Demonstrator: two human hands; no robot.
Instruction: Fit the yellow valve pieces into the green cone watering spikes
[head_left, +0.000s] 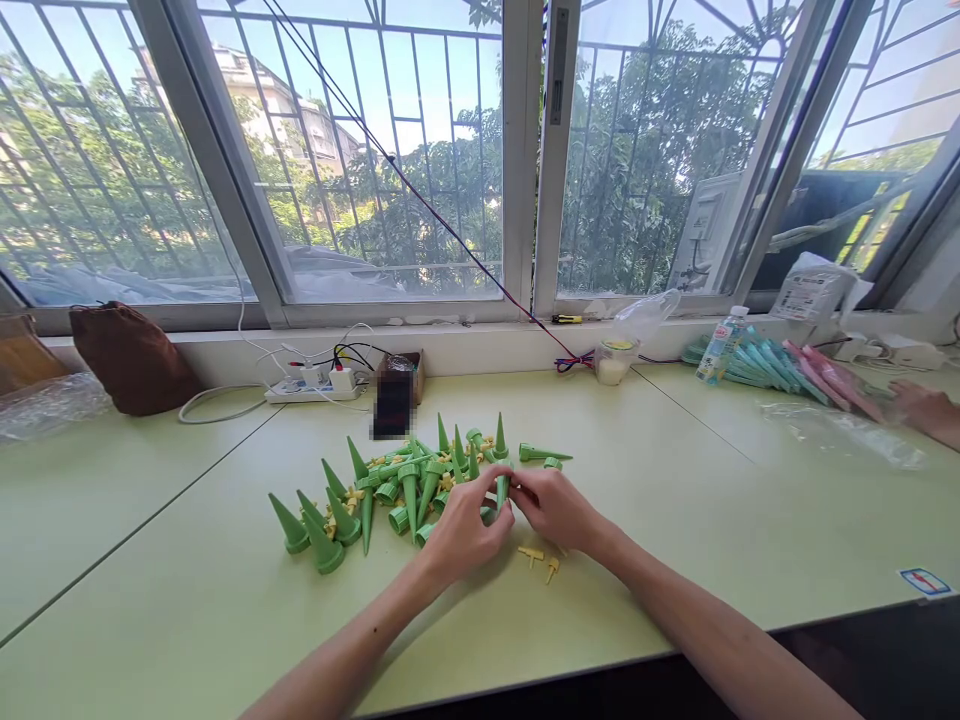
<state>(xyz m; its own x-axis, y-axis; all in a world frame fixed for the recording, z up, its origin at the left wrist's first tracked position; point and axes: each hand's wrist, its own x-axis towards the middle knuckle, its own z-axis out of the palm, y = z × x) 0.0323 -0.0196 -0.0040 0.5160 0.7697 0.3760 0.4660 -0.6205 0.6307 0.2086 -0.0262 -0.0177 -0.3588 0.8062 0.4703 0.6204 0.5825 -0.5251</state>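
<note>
My left hand (469,520) is closed around a green cone (502,488) with its wide cap end up. The fingertips of my right hand (555,505) are pinched together at the upper right side of that cone; what they hold, if anything, is too small to tell. Just beyond and to the left lies a pile of green cones (409,490), some standing point up, with small yellow fittings (332,510) among them. Two loose yellow fittings (531,553) rest near my right wrist, and another is partly hidden beside it.
Behind the pile are a dark phone (394,405), a small box and a power strip (300,392). A brown bag (131,355) is at the left. At the right are a jar (613,362), a bottle (721,345), packaged items (780,368) and another person's hand (926,408).
</note>
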